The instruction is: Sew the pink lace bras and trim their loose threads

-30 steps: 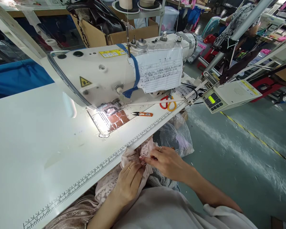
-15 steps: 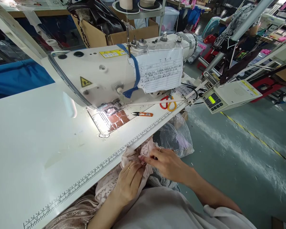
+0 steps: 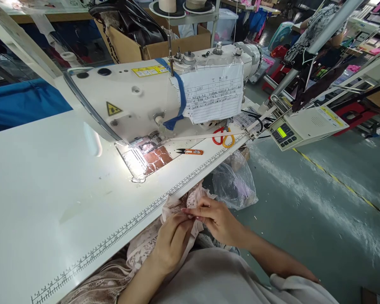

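Note:
Pale pink lace fabric hangs over my lap at the front edge of the sewing table. My left hand pinches a bunched part of it, fingers bent over the cloth. Fingertips of my right hand meet the left ones and are pressed together on the same spot; the exact bit between them is hidden. On the table beyond lie orange thread snips and scissors with red and yellow handles. The white sewing machine stands behind them, its lamp lighting the needle area.
A printed ruler strip runs along the table's front edge. A control box juts out at the right. Below the table edge hangs a clear plastic bag. A cardboard box stands behind the machine. Farther back, a person sits.
My right hand has shifted slightly down and left, its fingers closing in against my left fingertips. The left hand stays nearly in place on the fabric.

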A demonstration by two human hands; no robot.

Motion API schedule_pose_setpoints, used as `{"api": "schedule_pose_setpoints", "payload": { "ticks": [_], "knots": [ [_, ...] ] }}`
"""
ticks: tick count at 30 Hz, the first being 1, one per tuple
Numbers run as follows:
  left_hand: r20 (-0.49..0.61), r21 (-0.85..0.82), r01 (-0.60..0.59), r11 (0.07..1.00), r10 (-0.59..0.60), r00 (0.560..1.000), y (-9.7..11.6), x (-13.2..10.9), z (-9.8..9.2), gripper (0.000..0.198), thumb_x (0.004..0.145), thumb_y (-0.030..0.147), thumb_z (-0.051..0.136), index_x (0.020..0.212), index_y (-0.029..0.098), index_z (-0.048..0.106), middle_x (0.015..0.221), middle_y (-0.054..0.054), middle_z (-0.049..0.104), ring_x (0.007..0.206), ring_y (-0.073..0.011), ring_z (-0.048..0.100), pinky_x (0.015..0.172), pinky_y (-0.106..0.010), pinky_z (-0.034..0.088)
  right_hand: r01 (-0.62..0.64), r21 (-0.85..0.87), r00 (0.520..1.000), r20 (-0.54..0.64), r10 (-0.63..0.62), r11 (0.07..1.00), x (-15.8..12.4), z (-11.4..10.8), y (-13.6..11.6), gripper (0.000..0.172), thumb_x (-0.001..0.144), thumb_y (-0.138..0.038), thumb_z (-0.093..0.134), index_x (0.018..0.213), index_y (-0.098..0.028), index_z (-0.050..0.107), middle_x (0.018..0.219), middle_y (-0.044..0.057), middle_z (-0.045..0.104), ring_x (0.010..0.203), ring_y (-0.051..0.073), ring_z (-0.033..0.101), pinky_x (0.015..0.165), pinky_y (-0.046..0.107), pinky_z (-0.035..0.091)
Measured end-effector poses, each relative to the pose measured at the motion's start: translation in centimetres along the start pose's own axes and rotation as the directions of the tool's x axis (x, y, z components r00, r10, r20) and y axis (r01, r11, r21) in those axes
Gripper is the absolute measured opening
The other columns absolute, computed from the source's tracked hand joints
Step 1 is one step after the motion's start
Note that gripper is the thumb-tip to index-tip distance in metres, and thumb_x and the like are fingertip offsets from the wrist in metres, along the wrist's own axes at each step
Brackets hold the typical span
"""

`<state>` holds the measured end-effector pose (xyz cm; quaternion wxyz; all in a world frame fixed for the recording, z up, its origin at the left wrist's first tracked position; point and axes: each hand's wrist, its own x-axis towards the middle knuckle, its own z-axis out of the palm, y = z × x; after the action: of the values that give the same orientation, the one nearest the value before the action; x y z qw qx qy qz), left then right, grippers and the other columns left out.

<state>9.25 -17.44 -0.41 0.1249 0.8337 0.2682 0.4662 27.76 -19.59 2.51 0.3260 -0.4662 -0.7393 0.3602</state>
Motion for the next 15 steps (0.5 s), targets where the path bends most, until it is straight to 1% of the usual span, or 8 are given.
{"api": "schedule_pose_setpoints", "payload": {
  "ticks": [1, 3, 5, 8, 10, 11, 13, 15],
  "knots": [
    [-0.017, -0.011, 0.074, 0.997, -0.075, 0.997, 0.1, 0.2, 0.0, 0.015, 0.089, 0.002, 0.058, 0.096, 0.015, 0.059, 0.084, -0.006, 0.065, 0.077, -0.0164, 0.066, 0.067, -0.027, 0.058, -0.009, 0.046, 1.000, -0.030, 0.010, 0.999, 0.1, 0.1, 0.0, 0.037, 0.101, -0.016, 0.041, 0.130, -0.024, 0.063, 0.089, 0.005, 0.057, 0.078, 0.014, 0.057, 0.070, 0.025, 0.051],
    [-0.017, -0.025, 0.251, 0.968, -0.251, 0.968, 0.3, 0.6, -0.1, 0.011, 0.089, 0.009, 0.062, 0.095, 0.017, 0.056, 0.082, -0.004, 0.064, 0.074, -0.0160, 0.067, 0.062, -0.025, 0.057, -0.033, 0.141, 0.995, -0.087, 0.046, 0.989, 0.2, 0.1, -0.2, 0.033, 0.102, -0.024, 0.044, 0.124, -0.023, 0.067, 0.083, 0.004, 0.059, 0.075, 0.014, 0.056, 0.070, 0.027, 0.050],
    [0.061, -0.041, 0.347, 0.937, -0.344, 0.937, 0.3, 1.0, -0.2, 0.007, 0.091, 0.018, 0.062, 0.096, 0.018, 0.058, 0.084, -0.005, 0.067, 0.072, -0.0168, 0.069, 0.060, -0.025, 0.058, -0.069, 0.257, 0.987, -0.122, 0.103, 0.964, 0.4, -0.1, -0.4, 0.031, 0.101, -0.033, 0.047, 0.118, -0.022, 0.071, 0.080, 0.004, 0.061, 0.075, 0.015, 0.056, 0.071, 0.028, 0.048],
    [0.183, -0.114, 0.318, 0.941, -0.295, 0.938, 0.3, 1.5, -0.4, 0.005, 0.093, 0.021, 0.059, 0.093, 0.018, 0.063, 0.084, -0.006, 0.072, 0.073, -0.0179, 0.071, 0.061, -0.026, 0.058, -0.164, 0.486, 0.970, -0.078, 0.229, 0.859, 0.7, -0.5, -0.6, 0.034, 0.096, -0.044, 0.055, 0.111, -0.019, 0.074, 0.075, 0.003, 0.061, 0.069, 0.014, 0.053, 0.064, 0.026, 0.044],
    [0.210, -0.155, 0.301, 0.941, -0.267, 0.941, 0.4, 1.7, -0.5, 0.008, 0.093, 0.020, 0.059, 0.088, 0.018, 0.064, 0.076, -0.004, 0.071, 0.068, -0.0177, 0.070, 0.060, -0.026, 0.056, -0.234, 0.631, 0.954, 0.002, 0.300, 0.740, 0.8, -0.7, -0.7, 0.038, 0.092, -0.052, 0.059, 0.096, -0.017, 0.075, 0.061, -0.001, 0.052, 0.055, 0.011, 0.042, 0.053, 0.024, 0.035],
    [0.219, -0.159, 0.297, 0.942, -0.259, 0.941, 0.5, 1.8, -0.5, 0.009, 0.093, 0.019, 0.059, 0.086, 0.018, 0.064, 0.072, -0.003, 0.070, 0.065, -0.0175, 0.068, 0.058, -0.026, 0.055, -0.259, 0.686, 0.946, 0.036, 0.323, 0.680, 0.9, -0.7, -0.8, 0.042, 0.090, -0.056, 0.060, 0.083, -0.016, 0.073, 0.054, -0.004, 0.044, 0.049, 0.009, 0.034, 0.048, 0.023, 0.029],
    [0.238, -0.155, 0.280, 0.947, -0.240, 0.941, 0.8, 2.1, -0.5, 0.009, 0.092, 0.019, 0.060, 0.084, 0.019, 0.064, 0.067, -0.002, 0.068, 0.061, -0.0170, 0.065, 0.056, -0.026, 0.053, -0.273, 0.768, 0.934, 0.069, 0.350, 0.579, 1.1, -0.6, -0.9, 0.054, 0.084, -0.063, 0.063, 0.057, -0.016, 0.056, 0.048, -0.008, 0.028, 0.044, 0.006, 0.018, 0.044, 0.024, 0.016],
    [0.248, -0.163, 0.265, 0.950, -0.220, 0.943, 1.1, 2.4, -0.4, 0.007, 0.092, 0.017, 0.060, 0.087, 0.019, 0.065, 0.069, -0.002, 0.069, 0.061, -0.0170, 0.064, 0.055, -0.026, 0.052, -0.288, 0.814, 0.920, 0.090, 0.380, 0.504, 1.3, -0.4, -1.2, 0.065, 0.077, -0.066, 0.069, 0.049, -0.019, 0.034, 0.049, -0.010, 0.019, 0.044, 0.004, 0.012, 0.044, 0.025, 0.009]
  ]
}}
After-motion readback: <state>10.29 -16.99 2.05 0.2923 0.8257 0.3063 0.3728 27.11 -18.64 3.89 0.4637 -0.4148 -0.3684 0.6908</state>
